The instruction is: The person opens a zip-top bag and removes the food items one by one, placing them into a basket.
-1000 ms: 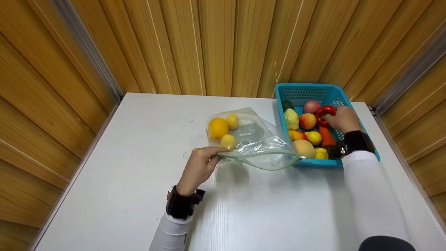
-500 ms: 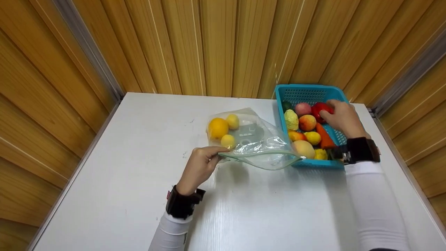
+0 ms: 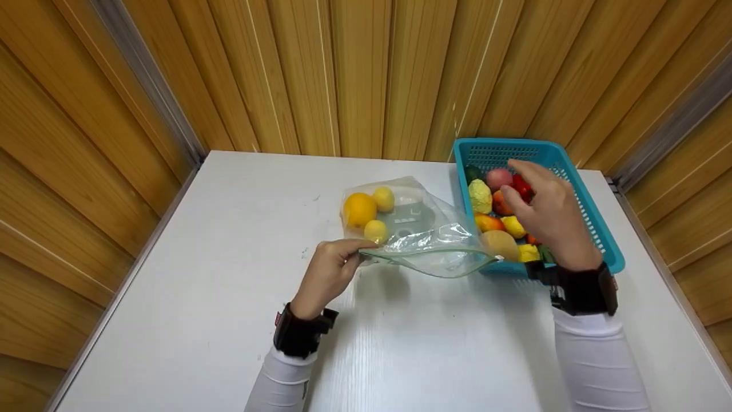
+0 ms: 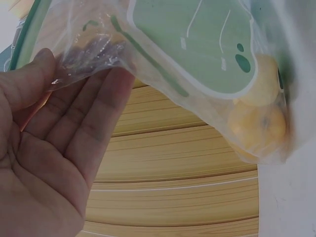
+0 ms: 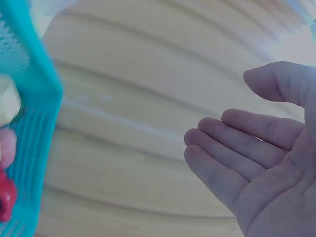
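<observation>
A clear zip bag (image 3: 440, 236) with a green zip edge lies on the table, its mouth parted toward me. Inside it are an orange (image 3: 359, 210) and two small yellow fruits (image 3: 384, 199). My left hand (image 3: 327, 277) pinches the left corner of the bag's mouth between thumb and fingers. Over the teal basket (image 3: 595, 229), my right hand (image 3: 552, 220) hovers with fingers spread and palm bare, as the right wrist view also shows. A red bell pepper (image 3: 521, 187) sits in the basket beyond the fingertips, partly hidden by the hand.
The basket also holds a pink fruit (image 3: 498, 178), a pale green bumpy fruit (image 3: 480, 195), a large peach-coloured fruit (image 3: 500, 245), a lemon (image 3: 513, 226) and several others. Wood-patterned panels (image 3: 360, 74) wall the back and sides of the white table (image 3: 229, 240).
My right hand has let go of the red bell pepper, which now rests turned over in the basket, and has lifted back toward me. The left hand and bag have stayed put.
</observation>
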Demonstrator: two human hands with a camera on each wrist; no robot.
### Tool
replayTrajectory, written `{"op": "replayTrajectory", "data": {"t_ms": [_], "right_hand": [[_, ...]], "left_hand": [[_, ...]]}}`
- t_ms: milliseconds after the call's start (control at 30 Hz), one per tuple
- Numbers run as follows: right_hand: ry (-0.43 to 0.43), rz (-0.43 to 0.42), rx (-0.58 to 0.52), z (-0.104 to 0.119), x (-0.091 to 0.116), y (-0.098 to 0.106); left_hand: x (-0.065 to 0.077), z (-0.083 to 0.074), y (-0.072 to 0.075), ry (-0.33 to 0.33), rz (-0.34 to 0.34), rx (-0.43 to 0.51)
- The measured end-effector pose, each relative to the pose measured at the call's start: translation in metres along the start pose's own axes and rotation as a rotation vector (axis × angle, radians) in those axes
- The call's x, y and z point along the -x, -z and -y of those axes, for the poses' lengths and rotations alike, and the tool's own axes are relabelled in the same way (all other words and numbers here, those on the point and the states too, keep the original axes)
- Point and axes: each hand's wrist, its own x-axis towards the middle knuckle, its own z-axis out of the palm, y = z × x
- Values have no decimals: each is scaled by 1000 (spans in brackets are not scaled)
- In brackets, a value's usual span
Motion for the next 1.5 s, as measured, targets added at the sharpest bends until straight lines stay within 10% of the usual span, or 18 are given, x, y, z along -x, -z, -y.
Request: {"op": "replayTrajectory", "data": {"t_ms": [633, 1000, 1500], "right_hand": [[294, -86, -245, 46, 61, -48], [394, 126, -415, 44, 75, -58], [259, 479, -131, 36, 68, -82]], "left_hand": [[0, 0, -1, 8, -7, 25], [3, 1, -2, 21, 0, 15], [0, -2, -2, -16, -2, 9]]}}
